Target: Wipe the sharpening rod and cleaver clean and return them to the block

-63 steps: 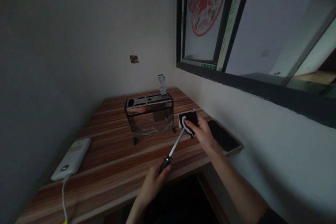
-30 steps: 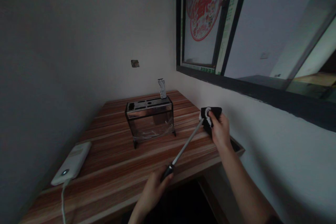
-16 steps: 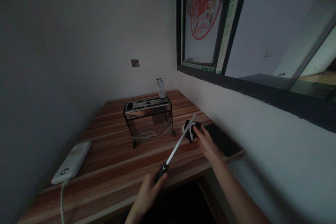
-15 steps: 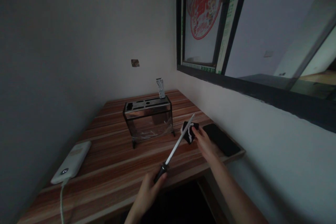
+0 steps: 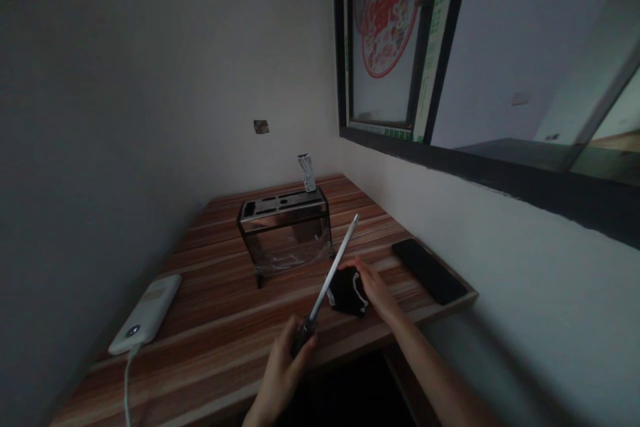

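Observation:
My left hand (image 5: 281,373) is closed round the black handle of a long steel rod (image 5: 334,267), which slants up and away toward a clear knife holder (image 5: 285,233). My right hand (image 5: 374,288) lies on a black cloth with white trim (image 5: 347,291) that rests on the wooden table (image 5: 225,327) beside the rod. Its fingers are stretched out over the cloth. The holder's slotted metal top shows nothing stuck in it.
A black phone (image 5: 429,270) lies flat near the table's right edge by the wall. A white power bank (image 5: 146,313) with a cable sits at the left. A small silver object (image 5: 306,173) stands behind the holder. A dark-framed window (image 5: 400,47) is above right.
My right hand slid the cloth off the rod's tip, brought it down toward me and laid it on the table. The rod is now bare and tilted a little more upright.

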Action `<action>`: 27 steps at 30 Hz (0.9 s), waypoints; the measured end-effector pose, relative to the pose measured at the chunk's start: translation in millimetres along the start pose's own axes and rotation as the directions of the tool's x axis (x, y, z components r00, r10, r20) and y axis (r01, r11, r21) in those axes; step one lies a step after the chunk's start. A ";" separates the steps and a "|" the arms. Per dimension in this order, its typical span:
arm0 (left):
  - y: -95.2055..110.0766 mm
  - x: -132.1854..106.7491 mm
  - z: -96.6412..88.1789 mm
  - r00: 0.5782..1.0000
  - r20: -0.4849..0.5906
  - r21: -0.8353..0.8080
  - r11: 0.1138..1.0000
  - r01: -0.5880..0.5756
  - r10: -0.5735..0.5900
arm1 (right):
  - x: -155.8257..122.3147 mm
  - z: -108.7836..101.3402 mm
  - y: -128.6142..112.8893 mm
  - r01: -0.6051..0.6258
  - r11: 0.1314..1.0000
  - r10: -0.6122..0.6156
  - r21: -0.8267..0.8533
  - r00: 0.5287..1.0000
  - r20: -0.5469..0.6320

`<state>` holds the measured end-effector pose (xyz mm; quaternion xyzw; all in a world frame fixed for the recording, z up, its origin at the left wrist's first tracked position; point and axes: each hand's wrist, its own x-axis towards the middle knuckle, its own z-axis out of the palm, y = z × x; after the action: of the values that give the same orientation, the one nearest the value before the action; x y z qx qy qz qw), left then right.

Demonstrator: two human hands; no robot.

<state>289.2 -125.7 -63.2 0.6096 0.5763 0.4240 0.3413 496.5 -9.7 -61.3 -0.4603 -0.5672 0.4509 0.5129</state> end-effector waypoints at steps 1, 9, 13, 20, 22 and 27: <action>0.3 -1.0 -1.1 1.000 -0.024 -0.009 1.000 -0.016 0.016 | 1.1 -2.4 0.1 0.020 0.999 -0.020 -0.044 1.000 -0.009; 9.0 7.8 -53.3 0.944 -0.316 0.054 0.995 -0.085 0.098 | 6.9 -20.9 4.8 -0.023 0.996 0.023 -0.087 1.000 -0.001; 26.2 31.4 -102.1 0.868 -0.407 0.284 0.942 -0.177 0.286 | 10.4 -24.2 2.4 -0.008 0.993 0.019 -0.119 0.996 0.090; 74.2 70.8 -190.4 0.789 -0.269 0.666 0.698 -0.262 0.553 | 38.9 -37.6 -5.6 0.049 0.999 -0.049 -0.004 0.996 -0.069; 92.8 78.9 -216.0 0.772 -0.237 0.761 0.606 -0.230 0.590 | 50.0 -36.5 -10.1 0.048 0.997 -0.044 0.056 0.997 -0.059; 148.7 96.6 -279.1 0.763 -0.037 0.945 0.271 -0.184 0.646 | 81.7 -19.2 -12.9 0.124 0.987 -0.120 0.103 0.992 -0.043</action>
<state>94.4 -65.4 197.1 0.7173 0.5799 0.2371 -0.3049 510.7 69.3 -33.7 -0.4049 -0.5602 0.4396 0.5736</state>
